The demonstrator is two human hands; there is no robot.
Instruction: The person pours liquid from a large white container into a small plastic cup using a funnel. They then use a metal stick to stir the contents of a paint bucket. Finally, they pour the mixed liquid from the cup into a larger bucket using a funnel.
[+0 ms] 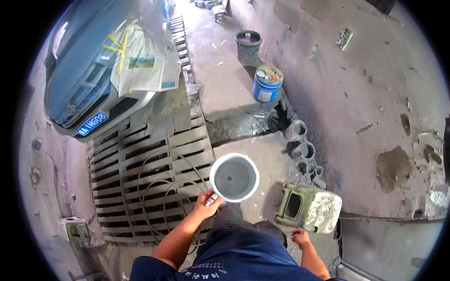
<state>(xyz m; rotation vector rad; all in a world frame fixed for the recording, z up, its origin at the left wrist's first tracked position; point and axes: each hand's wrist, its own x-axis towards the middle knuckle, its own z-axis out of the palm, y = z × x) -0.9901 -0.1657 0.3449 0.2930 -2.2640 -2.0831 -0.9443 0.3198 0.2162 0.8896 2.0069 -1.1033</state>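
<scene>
My left hand [208,204] is closed round the handle of a large round cup [234,178] with a white rim. Its inside looks grey and smooth, with a small dark spot near the middle of the bottom; whether liquid is in it I cannot tell. The cup is held out in front of my body, over the edge between slatted grating and concrete. Low at my right side, my right hand [300,237] hangs with its fingers loosely curled and nothing visible in them. Just beyond it lies a dirty green-white plastic jerrycan [319,210] with an opening at one end.
A car [89,89] partly covered with newspaper [145,58] stands far left. A hose [165,199] loops over the grating [110,175]. Ahead are a blue pail [266,86], a dark bucket [248,47] and a broken pit [248,122]. Used cans [303,151] line the right wall.
</scene>
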